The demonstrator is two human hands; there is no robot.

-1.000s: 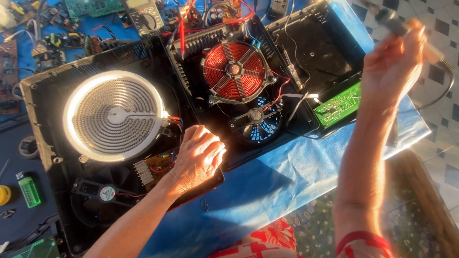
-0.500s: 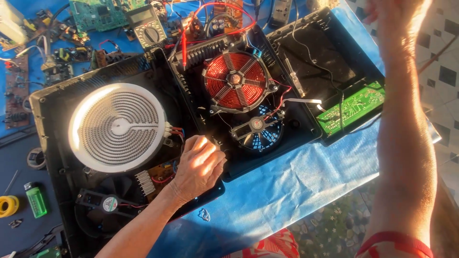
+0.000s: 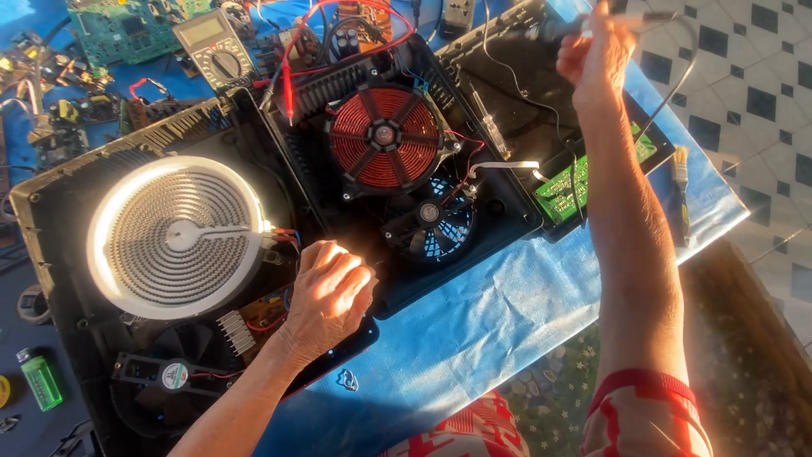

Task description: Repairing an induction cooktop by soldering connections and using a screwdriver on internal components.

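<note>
Fingers of right hand (image 3: 596, 52) grip a tool; left hand (image 3: 328, 298) curls on cooker (image 3: 474, 254), blue tabletop (image 3: 499, 330).

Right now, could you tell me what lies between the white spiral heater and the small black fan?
In the head view, the left hand rests between the white spiral heater and the small black fan.

Opened black cooktop (image 3: 406, 279), coils exposed

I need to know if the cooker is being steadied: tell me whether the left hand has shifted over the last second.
No. The left hand rests at the same spot on the open cooker housing, just right of the white coiled heating element and left of the small fan.
</note>
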